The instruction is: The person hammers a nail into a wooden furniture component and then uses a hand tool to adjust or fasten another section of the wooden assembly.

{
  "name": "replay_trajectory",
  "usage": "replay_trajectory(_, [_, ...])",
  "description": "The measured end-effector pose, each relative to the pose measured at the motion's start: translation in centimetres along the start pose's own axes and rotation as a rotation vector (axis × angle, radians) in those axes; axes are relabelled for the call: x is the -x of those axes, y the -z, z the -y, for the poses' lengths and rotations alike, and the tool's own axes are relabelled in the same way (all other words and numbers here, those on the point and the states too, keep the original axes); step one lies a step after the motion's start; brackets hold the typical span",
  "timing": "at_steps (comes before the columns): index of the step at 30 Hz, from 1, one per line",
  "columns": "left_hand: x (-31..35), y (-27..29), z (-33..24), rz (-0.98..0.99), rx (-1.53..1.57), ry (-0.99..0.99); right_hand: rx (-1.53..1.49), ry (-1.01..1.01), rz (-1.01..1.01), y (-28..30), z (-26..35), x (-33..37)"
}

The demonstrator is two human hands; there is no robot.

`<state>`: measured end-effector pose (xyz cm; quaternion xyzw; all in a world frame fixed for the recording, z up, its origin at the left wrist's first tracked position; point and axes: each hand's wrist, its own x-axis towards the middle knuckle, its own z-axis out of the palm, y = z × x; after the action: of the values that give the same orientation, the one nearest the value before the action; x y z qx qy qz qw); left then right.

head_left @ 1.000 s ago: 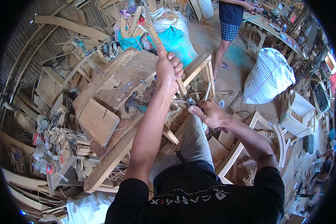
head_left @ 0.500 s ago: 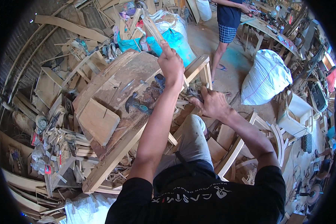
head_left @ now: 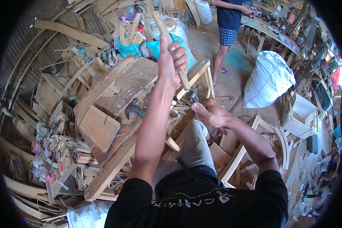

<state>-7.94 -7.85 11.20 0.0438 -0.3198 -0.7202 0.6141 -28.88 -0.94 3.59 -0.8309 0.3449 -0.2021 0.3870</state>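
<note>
The left hand (head_left: pixel 172 60) is wrapped tightly around a wooden stick (head_left: pixel 162 26) by the right edge of the wooden surface (head_left: pixel 138 74); the right hand (head_left: pixel 213 113) clasps a pincer-like tool (head_left: pixel 193 96) near its lower end. A slack hold could let the tool slip. Whether these 2 touch is unclear; some right fingers are hidden.

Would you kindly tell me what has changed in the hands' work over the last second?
Half a second ago the right hand was knuckles-up; it has rolled back and moved slightly lower with its pliers-like tool, near its pose a second ago. Nothing was visibly let go. The left hand still grips the wooden stick; the hammer still lies on the worktop.
</note>
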Motion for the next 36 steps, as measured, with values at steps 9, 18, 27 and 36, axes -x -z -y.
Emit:
replay_trajectory(9, [-4.0,0.5,2.6,-0.679,-1.258,-0.998,0.681,0.044,-0.545,-1.0,-3.6,-5.1])
replay_trajectory(18, [-1.9,2.4,-0.8,0.126,0.140,0.080,-0.384,-0.081,0.097,0.9,-1.6,-0.8])
replay_trajectory(27, [-2.5,-1.9,3.5,-0.500,-0.795,-0.439,0.476,-0.009,-0.457,-0.4,-2.5,-1.1])
replay_trajectory(36, [-9.2,4.5,-8.6,-0.371,-0.286,-0.634,0.443,-0.041,-0.372,-4.4,-5.5,4.4])
